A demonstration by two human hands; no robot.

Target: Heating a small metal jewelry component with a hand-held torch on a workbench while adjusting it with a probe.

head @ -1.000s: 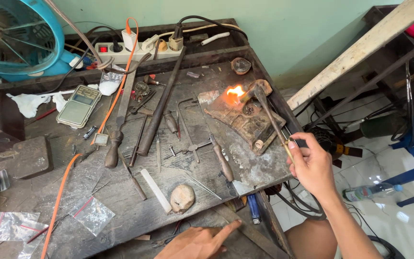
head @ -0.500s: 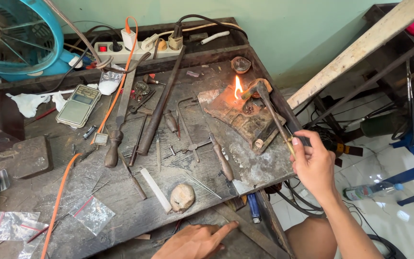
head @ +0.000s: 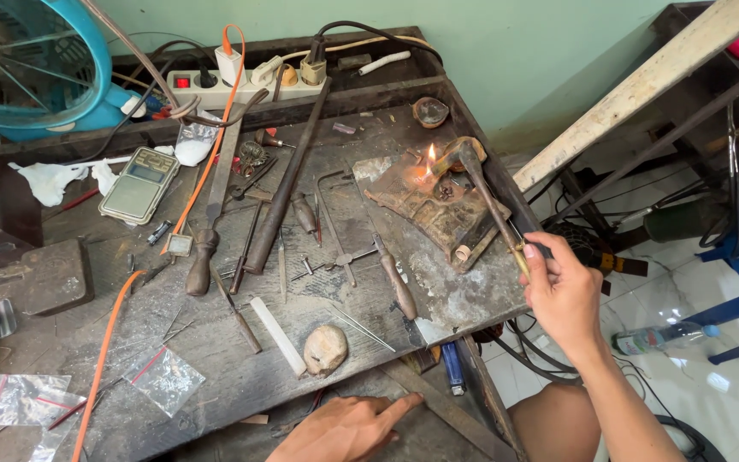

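My right hand [head: 564,291] pinches the rear end of the torch [head: 491,201] between thumb and fingers, just off the right edge of the bench [head: 215,342]. The torch runs long and slanted up and left from my hand, its flame [head: 429,156] licking the scorched soldering block [head: 429,210]. My left hand [head: 348,425] lies well below and left of the block, flat at the front edge of the bench, forefinger stretched out, gripping nothing. Beyond the block sits a small dark dish [head: 430,111]; I cannot tell what is in it.
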